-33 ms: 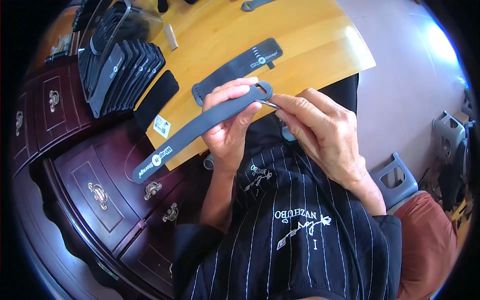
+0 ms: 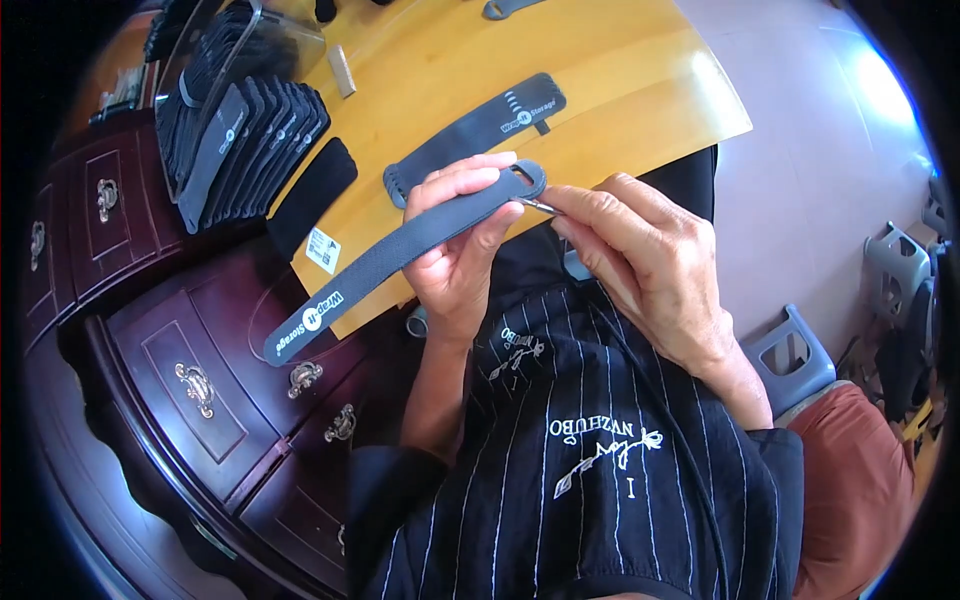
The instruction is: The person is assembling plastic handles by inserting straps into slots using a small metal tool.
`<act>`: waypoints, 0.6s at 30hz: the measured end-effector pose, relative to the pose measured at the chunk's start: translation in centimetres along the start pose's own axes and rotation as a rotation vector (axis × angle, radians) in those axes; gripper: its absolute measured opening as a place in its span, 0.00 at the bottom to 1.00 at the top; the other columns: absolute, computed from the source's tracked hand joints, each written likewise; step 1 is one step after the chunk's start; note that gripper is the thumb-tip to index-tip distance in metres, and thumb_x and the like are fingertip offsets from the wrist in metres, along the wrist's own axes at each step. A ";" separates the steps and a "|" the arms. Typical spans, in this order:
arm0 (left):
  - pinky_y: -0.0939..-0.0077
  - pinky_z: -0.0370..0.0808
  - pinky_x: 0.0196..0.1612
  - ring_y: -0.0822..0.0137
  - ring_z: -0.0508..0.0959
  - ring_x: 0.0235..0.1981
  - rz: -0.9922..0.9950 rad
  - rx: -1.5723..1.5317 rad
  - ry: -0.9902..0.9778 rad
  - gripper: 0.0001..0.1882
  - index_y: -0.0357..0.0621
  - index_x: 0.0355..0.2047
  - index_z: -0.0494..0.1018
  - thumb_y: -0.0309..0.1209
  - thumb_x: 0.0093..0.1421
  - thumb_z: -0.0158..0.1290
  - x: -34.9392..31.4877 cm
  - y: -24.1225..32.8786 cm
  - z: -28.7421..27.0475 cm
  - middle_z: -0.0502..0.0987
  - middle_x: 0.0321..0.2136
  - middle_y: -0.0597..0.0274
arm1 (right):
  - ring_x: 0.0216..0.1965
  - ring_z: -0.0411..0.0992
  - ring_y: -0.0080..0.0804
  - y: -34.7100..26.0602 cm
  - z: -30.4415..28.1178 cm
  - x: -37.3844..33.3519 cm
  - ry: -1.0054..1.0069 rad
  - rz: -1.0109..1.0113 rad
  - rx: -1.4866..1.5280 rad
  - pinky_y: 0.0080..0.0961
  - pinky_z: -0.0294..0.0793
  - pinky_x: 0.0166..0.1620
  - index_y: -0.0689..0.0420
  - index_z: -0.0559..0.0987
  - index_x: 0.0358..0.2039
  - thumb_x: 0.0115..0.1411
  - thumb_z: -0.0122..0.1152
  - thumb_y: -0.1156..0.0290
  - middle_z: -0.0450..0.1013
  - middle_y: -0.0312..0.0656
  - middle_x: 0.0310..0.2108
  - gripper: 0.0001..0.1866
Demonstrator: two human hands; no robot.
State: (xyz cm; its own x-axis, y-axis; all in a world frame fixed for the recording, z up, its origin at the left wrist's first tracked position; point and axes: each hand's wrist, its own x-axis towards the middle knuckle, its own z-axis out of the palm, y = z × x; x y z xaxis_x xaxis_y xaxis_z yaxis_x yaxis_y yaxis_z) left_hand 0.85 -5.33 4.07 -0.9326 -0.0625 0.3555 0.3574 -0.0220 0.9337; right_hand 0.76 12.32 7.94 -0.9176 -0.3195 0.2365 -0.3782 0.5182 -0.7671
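A long dark grey storage strap (image 2: 385,247) with a slotted, rounded end is gripped near that end by my left hand (image 2: 455,235), thumb below and fingers above. Its printed tail slopes down to the left, past the table edge. My right hand (image 2: 645,260) pinches a slim, shiny metal tool (image 2: 541,207) between thumb and forefinger. The tool's tip meets the strap's edge just beneath the slot; its exact kind is mostly hidden by my fingers. Behind my left hand, a wider dark grey strap (image 2: 475,125) lies flat on the table.
The yellow wooden table (image 2: 640,75) carries a stack of similar straps (image 2: 255,145), a black strip (image 2: 315,200), a white label (image 2: 322,251) and a small wooden block (image 2: 341,72). Dark red drawers (image 2: 190,400) stand at left. Grey stools (image 2: 795,355) are at right.
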 end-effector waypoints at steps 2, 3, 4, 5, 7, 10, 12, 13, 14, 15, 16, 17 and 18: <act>0.71 0.74 0.50 0.62 0.76 0.44 -0.009 0.018 0.021 0.17 0.35 0.43 0.68 0.19 0.54 0.60 -0.3 0.3 -0.1 0.74 0.44 0.44 | 0.26 0.72 0.33 -0.3 -0.2 0.0 -0.043 0.009 -0.012 0.27 0.71 0.26 0.53 0.78 0.43 0.58 0.60 0.68 0.67 0.38 0.23 0.12; 0.70 0.74 0.50 0.61 0.76 0.45 -0.006 0.028 0.030 0.17 0.35 0.43 0.68 0.19 0.54 0.60 -0.4 0.4 0.0 0.75 0.44 0.44 | 0.26 0.73 0.34 -0.4 -0.3 0.0 -0.055 0.025 0.009 0.27 0.72 0.26 0.54 0.78 0.43 0.58 0.60 0.69 0.68 0.38 0.24 0.12; 0.70 0.74 0.50 0.61 0.76 0.45 -0.004 0.038 0.039 0.17 0.35 0.42 0.68 0.19 0.54 0.60 -0.4 0.4 0.0 0.75 0.43 0.44 | 0.26 0.73 0.35 -0.4 -0.3 0.0 -0.066 0.041 0.030 0.28 0.72 0.27 0.54 0.78 0.42 0.58 0.60 0.69 0.68 0.39 0.24 0.11; 0.70 0.74 0.50 0.61 0.76 0.45 -0.006 0.034 0.039 0.17 0.35 0.42 0.68 0.19 0.54 0.60 -0.5 0.4 0.0 0.75 0.43 0.44 | 0.26 0.73 0.35 -0.4 -0.2 0.0 -0.068 0.043 0.026 0.28 0.72 0.27 0.54 0.78 0.42 0.58 0.60 0.69 0.68 0.39 0.24 0.11; 0.70 0.74 0.50 0.60 0.76 0.44 0.103 0.176 0.005 0.17 0.35 0.42 0.68 0.19 0.54 0.60 -0.8 0.4 -0.1 0.75 0.43 0.43 | 0.25 0.73 0.36 -0.1 0.2 -0.1 -0.020 0.060 0.113 0.28 0.73 0.28 0.55 0.78 0.42 0.59 0.59 0.69 0.69 0.40 0.25 0.11; 0.70 0.74 0.49 0.60 0.77 0.44 0.086 0.098 0.031 0.17 0.35 0.42 0.67 0.19 0.53 0.60 -0.8 0.6 -0.3 0.76 0.43 0.42 | 0.25 0.74 0.36 -0.5 -0.3 -0.1 -0.061 0.060 0.163 0.28 0.73 0.28 0.55 0.78 0.43 0.59 0.59 0.70 0.69 0.41 0.25 0.11; 0.70 0.74 0.49 0.60 0.77 0.44 0.077 0.062 0.054 0.17 0.36 0.42 0.67 0.20 0.53 0.61 -0.9 0.6 -0.2 0.76 0.43 0.42 | 0.25 0.74 0.36 -1.0 -0.5 -0.3 -0.087 0.072 0.164 0.28 0.73 0.28 0.55 0.78 0.43 0.59 0.59 0.70 0.69 0.41 0.24 0.11; 0.70 0.74 0.49 0.60 0.77 0.44 0.069 0.027 0.074 0.17 0.36 0.42 0.67 0.20 0.53 0.61 -1.0 0.5 -0.2 0.76 0.43 0.42 | 0.25 0.74 0.36 -1.1 -0.6 -0.4 -0.111 0.085 0.165 0.28 0.73 0.28 0.54 0.78 0.43 0.59 0.58 0.70 0.69 0.40 0.24 0.11; 0.70 0.74 0.49 0.60 0.77 0.44 0.069 0.026 0.075 0.17 0.36 0.42 0.67 0.20 0.53 0.61 -1.1 0.5 -0.3 0.76 0.43 0.42 | 0.25 0.74 0.36 -1.1 -0.6 -0.4 -0.112 0.085 0.164 0.28 0.73 0.28 0.54 0.78 0.43 0.59 0.58 0.70 0.69 0.40 0.24 0.11; 0.70 0.74 0.48 0.60 0.77 0.44 0.070 0.021 0.077 0.17 0.36 0.42 0.68 0.20 0.53 0.61 -1.1 0.4 -0.3 0.76 0.43 0.42 | 0.25 0.74 0.36 -1.2 -0.6 -0.4 -0.121 0.078 0.155 0.28 0.73 0.28 0.54 0.78 0.44 0.59 0.58 0.70 0.69 0.40 0.24 0.12; 0.70 0.74 0.48 0.60 0.77 0.44 0.072 0.017 0.079 0.17 0.36 0.42 0.68 0.20 0.53 0.61 -1.1 0.4 -0.3 0.76 0.43 0.42 | 0.25 0.74 0.36 -1.2 -0.6 -0.3 -0.131 0.070 0.146 0.28 0.73 0.28 0.54 0.78 0.44 0.59 0.58 0.70 0.69 0.40 0.24 0.12; 0.70 0.74 0.48 0.60 0.77 0.44 0.072 0.016 0.080 0.17 0.36 0.42 0.68 0.20 0.53 0.61 -1.1 0.4 -0.3 0.76 0.43 0.42 | 0.25 0.74 0.36 -1.1 -0.6 -0.3 -0.131 0.071 0.145 0.28 0.73 0.28 0.54 0.78 0.44 0.59 0.58 0.70 0.69 0.40 0.24 0.12; 0.70 0.74 0.48 0.59 0.77 0.44 0.080 0.031 0.072 0.17 0.36 0.41 0.68 0.21 0.53 0.61 -1.1 0.5 -0.3 0.76 0.43 0.42 | 0.25 0.74 0.36 -1.1 -0.7 -0.3 -0.122 0.054 0.128 0.28 0.73 0.28 0.54 0.78 0.44 0.59 0.58 0.70 0.69 0.40 0.24 0.12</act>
State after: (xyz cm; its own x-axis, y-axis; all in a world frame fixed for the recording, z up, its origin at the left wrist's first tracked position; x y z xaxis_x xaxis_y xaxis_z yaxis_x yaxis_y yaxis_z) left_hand 2.06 -5.57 4.09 -0.8945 -0.1344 0.4263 0.4281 0.0166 0.9036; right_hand 1.35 12.37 9.16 -0.9115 -0.3919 0.1247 -0.3030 0.4350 -0.8479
